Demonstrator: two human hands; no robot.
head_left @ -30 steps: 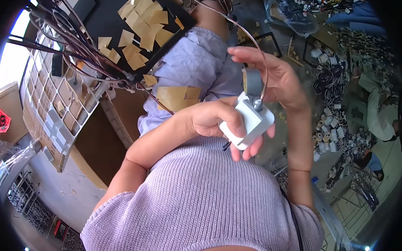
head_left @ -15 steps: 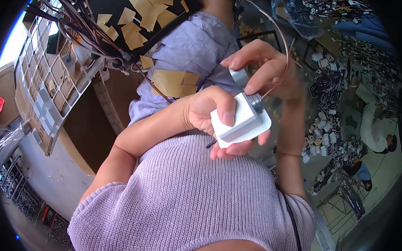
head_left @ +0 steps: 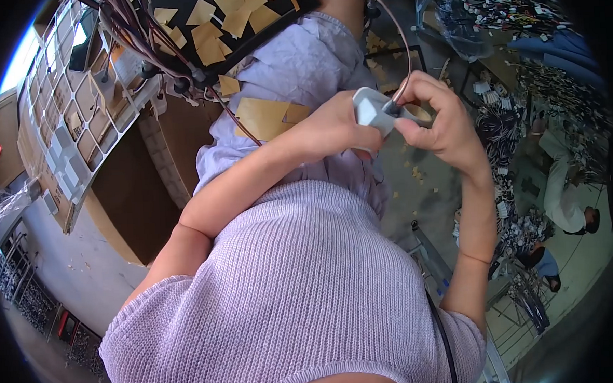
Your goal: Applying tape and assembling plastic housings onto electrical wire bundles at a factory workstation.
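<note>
My left hand (head_left: 331, 130) grips a small white plastic housing (head_left: 367, 112) with a flange, thumb and fingers around its near side. A thin brown cable (head_left: 407, 47) rises from the grey-wrapped neck (head_left: 390, 108) on the housing's right side and arcs up and away. My right hand (head_left: 447, 120) is curled beside that neck, index finger and thumb close to the cable. Within its fingers sits a small roll of grey tape (head_left: 421, 112), its tan core showing. Part of the roll is hidden by the fingers.
Tan paper pieces (head_left: 269, 118) lie on my lap and on a black tray (head_left: 182, 5). Bundled brown cables (head_left: 136, 41) hang at upper left beside a white wire rack (head_left: 76, 85). Piled cables with white connectors (head_left: 499, 132) lie to the right. Other people (head_left: 563, 194) are at far right.
My left hand has carried the housing away from my chest and turned it. My right hand has moved to the right and slightly lower, with the tape roll beside the neck.
</note>
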